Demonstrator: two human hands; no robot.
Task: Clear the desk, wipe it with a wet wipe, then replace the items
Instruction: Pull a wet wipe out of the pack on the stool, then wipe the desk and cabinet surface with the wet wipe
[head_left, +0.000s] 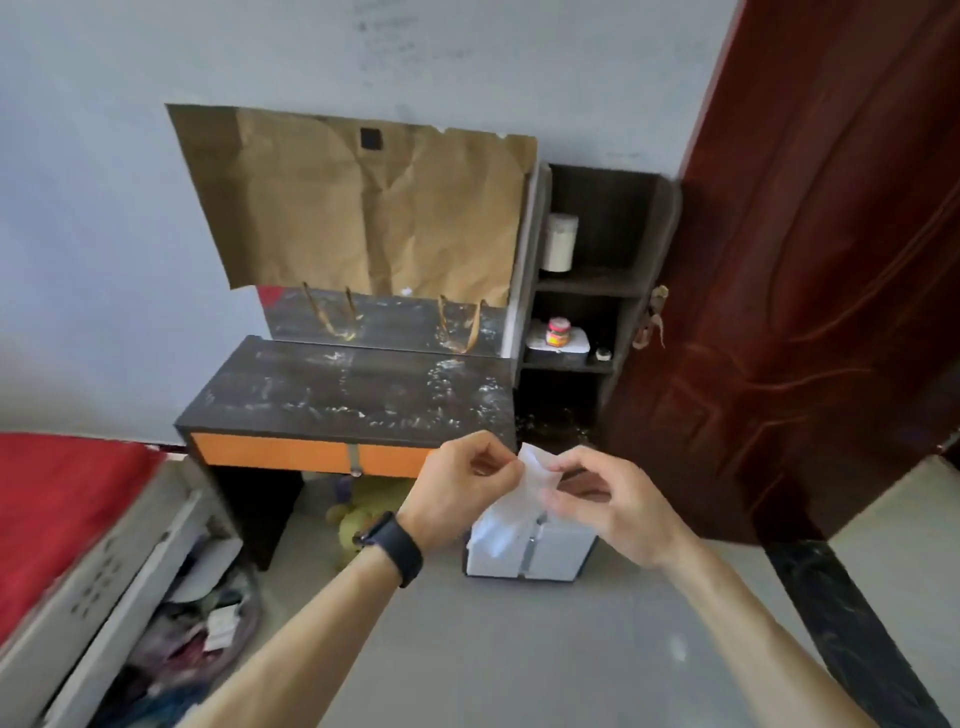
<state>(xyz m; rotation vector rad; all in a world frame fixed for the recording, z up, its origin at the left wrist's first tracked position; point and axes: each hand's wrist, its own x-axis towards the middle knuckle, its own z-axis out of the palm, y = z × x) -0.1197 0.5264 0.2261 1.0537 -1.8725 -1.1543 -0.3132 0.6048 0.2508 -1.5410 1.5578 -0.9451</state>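
Both hands are in front of the desk (353, 395), just off its front right corner and not touching it. The left hand (462, 483) pinches the upper left edge of the wet wipe (535, 470) between thumb and curled fingers. The right hand (608, 509) pinches the right edge the same way. The wipe is a white sheet hanging between the two hands, lower than the desk top. There is a black band (397, 545) on the left wrist.

The desk top is dark wood with whitish smears and streaks, heaviest toward its right side. An orange drawer front (291, 452) runs under the top's front edge.

- Behind the desk: a mirror (384, 322) against the wall, its upper part covered by brown paper (363, 208).
- Right of the desk: a dark shelf unit (592, 286) touching its side, with a white jar (560, 241) on the upper shelf and a red-lidded jar (557, 332) one shelf down (label too small to read).
- Further right of the desk: a red-brown door (805, 260).
- On the floor in front of the desk, under the hands: a white box (556, 556).
- Under the desk: something yellowish (363, 519), can't tell what.
- Left of the desk: a red blanket (57, 509).
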